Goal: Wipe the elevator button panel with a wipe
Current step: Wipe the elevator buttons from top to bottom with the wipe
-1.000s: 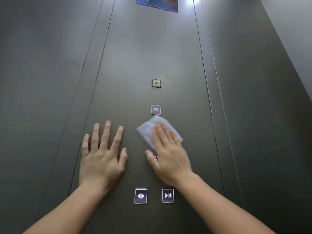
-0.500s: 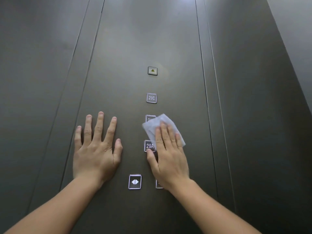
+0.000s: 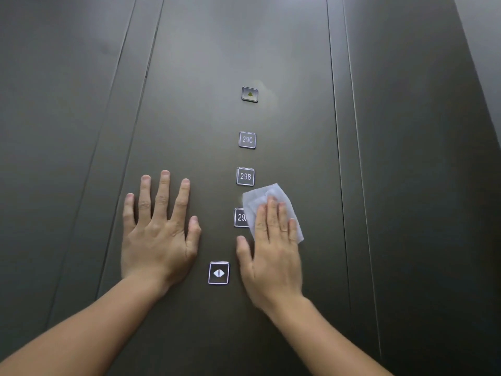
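A dark metal button panel fills the view. Down its middle run square buttons: an alarm bell button, 29C, 29B, and 29A, which is partly covered. My right hand presses a white wipe flat on the panel, over the right part of 29A. It also hides the door-close button. The door-open button shows between my hands. My left hand lies flat on the panel, fingers spread, holding nothing.
Vertical seams separate the button panel from the elevator wall panels on both sides. A lighter side wall angles in at the upper right corner.
My right hand has slid the wipe down the panel, uncovering 29B and now overlapping 29A. The view has tilted downward, so the screen at the top is out of sight. My left hand stays put.
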The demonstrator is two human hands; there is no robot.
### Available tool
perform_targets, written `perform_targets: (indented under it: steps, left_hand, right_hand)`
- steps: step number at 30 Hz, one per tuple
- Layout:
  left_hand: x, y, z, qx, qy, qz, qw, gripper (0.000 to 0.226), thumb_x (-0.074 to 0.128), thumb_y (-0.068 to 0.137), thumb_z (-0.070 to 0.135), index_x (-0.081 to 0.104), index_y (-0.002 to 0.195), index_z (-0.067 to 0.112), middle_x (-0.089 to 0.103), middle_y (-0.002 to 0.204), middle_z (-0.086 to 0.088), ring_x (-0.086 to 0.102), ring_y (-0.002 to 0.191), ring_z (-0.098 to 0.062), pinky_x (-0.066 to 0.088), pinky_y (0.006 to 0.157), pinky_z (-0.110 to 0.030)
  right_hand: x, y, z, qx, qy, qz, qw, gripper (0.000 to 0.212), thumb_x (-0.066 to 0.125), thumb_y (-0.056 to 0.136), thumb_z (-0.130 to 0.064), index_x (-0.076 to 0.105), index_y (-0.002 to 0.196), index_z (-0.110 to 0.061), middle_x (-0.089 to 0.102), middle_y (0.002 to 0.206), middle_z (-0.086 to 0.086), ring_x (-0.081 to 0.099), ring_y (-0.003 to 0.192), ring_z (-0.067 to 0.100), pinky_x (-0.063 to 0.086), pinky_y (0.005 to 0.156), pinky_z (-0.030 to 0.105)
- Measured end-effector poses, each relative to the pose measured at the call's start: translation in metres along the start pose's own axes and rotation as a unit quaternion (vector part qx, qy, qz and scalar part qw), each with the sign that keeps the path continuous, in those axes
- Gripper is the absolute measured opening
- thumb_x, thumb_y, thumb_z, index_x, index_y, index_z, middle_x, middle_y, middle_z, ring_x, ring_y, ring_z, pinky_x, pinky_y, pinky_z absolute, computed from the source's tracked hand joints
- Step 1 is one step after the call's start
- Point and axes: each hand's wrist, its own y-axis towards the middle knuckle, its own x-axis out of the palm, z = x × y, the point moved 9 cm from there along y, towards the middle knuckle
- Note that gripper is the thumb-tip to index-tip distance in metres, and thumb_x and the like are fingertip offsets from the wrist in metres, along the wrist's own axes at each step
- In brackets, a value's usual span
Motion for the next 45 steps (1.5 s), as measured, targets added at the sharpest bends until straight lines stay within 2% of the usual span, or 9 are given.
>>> perform_targets:
  steps: [6, 9, 13, 20, 27, 33, 35, 41, 45]
  left_hand:
    - [-0.002, -0.004, 0.000, 0.015, -0.012, 0.011, 1.000, 0.070, 0.030, 0.091, 0.044, 0.033, 0.156, 0.020, 0.024, 0.167, -0.014, 0.017, 0.154, -0.039, 0.014, 0.123, -0.058]
    - [-0.003, -0.011, -0.001, 0.029, -0.006, 0.012, 0.999, 0.069, 0.030, 0.092, 0.043, 0.033, 0.157, 0.020, 0.025, 0.167, -0.012, 0.019, 0.154, -0.038, 0.017, 0.123, -0.057]
    - [-0.003, -0.017, -0.001, 0.040, 0.003, 0.001, 0.999, 0.069, 0.030, 0.092, 0.044, 0.030, 0.157, 0.021, 0.023, 0.167, -0.011, 0.017, 0.155, -0.037, 0.016, 0.123, -0.056]
    - [-0.004, -0.035, -0.013, 0.178, 0.039, 0.006, 0.983, 0.068, 0.035, 0.093, 0.044, 0.037, 0.155, 0.016, 0.029, 0.164, -0.016, 0.024, 0.152, -0.042, 0.022, 0.121, -0.057]
    - [-0.002, -0.054, -0.023, 0.177, 0.054, -0.017, 0.982, 0.067, 0.034, 0.094, 0.044, 0.032, 0.157, 0.021, 0.026, 0.166, -0.012, 0.020, 0.154, -0.037, 0.019, 0.123, -0.055]
    - [0.001, -0.057, -0.024, 0.150, 0.040, -0.017, 0.988, 0.066, 0.033, 0.094, 0.043, 0.031, 0.157, 0.023, 0.026, 0.167, -0.010, 0.020, 0.154, -0.036, 0.018, 0.123, -0.055]
    - [0.002, -0.058, -0.025, 0.153, 0.044, -0.015, 0.987, 0.066, 0.033, 0.094, 0.043, 0.030, 0.157, 0.023, 0.025, 0.167, -0.010, 0.019, 0.155, -0.036, 0.019, 0.123, -0.055]
    - [-0.001, -0.056, -0.023, 0.150, 0.040, -0.011, 0.988, 0.067, 0.034, 0.093, 0.043, 0.031, 0.157, 0.023, 0.025, 0.167, -0.010, 0.019, 0.154, -0.037, 0.019, 0.123, -0.056]
    - [-0.003, -0.057, -0.024, 0.147, 0.029, -0.008, 0.989, 0.068, 0.034, 0.093, 0.043, 0.032, 0.157, 0.022, 0.026, 0.166, -0.012, 0.021, 0.154, -0.038, 0.018, 0.123, -0.056]
  right_hand:
    - [0.021, -0.037, -0.069, -0.226, 0.017, -0.019, 0.974, 0.073, 0.046, 0.095, -0.047, 0.032, 0.154, -0.006, 0.026, 0.164, 0.011, 0.014, 0.154, 0.027, 0.020, 0.123, 0.050]
    - [0.006, -0.019, -0.031, -0.142, -0.003, 0.009, 0.990, 0.071, 0.043, 0.096, -0.045, 0.026, 0.155, -0.010, 0.022, 0.164, 0.010, 0.015, 0.153, 0.028, 0.020, 0.123, 0.048]
    - [0.000, -0.014, 0.012, 0.064, 0.000, -0.001, 0.998, 0.076, 0.019, 0.096, -0.052, 0.002, 0.157, -0.010, -0.007, 0.166, 0.011, -0.009, 0.154, 0.028, 0.004, 0.125, 0.047]
    - [0.035, -0.105, -0.074, -0.237, -0.008, -0.051, 0.970, 0.079, 0.052, 0.091, -0.049, 0.032, 0.154, -0.006, 0.023, 0.164, 0.015, 0.016, 0.153, 0.032, 0.025, 0.119, 0.054]
    - [0.008, -0.053, 0.006, 0.053, -0.020, -0.015, 0.998, 0.078, 0.028, 0.095, -0.048, 0.012, 0.157, -0.003, 0.005, 0.166, 0.017, 0.001, 0.154, 0.033, 0.013, 0.124, 0.053]
    - [0.043, -0.118, -0.091, -0.221, 0.019, -0.059, 0.973, 0.078, 0.049, 0.093, -0.048, 0.029, 0.155, -0.006, 0.022, 0.165, 0.015, 0.009, 0.155, 0.030, 0.021, 0.121, 0.053]
    - [0.035, -0.104, -0.069, -0.197, 0.007, -0.038, 0.980, 0.074, 0.050, 0.093, -0.046, 0.031, 0.155, -0.010, 0.025, 0.163, 0.012, 0.015, 0.154, 0.029, 0.024, 0.121, 0.052]
    - [0.009, -0.086, 0.020, 0.080, -0.002, 0.021, 0.997, 0.076, 0.034, 0.096, -0.044, 0.019, 0.155, 0.001, 0.012, 0.165, 0.020, 0.008, 0.154, 0.036, 0.020, 0.121, 0.054]
    - [0.040, -0.133, -0.057, -0.127, 0.013, -0.040, 0.991, 0.083, 0.049, 0.092, -0.048, 0.024, 0.155, 0.000, 0.016, 0.165, 0.020, 0.009, 0.154, 0.035, 0.015, 0.122, 0.051]
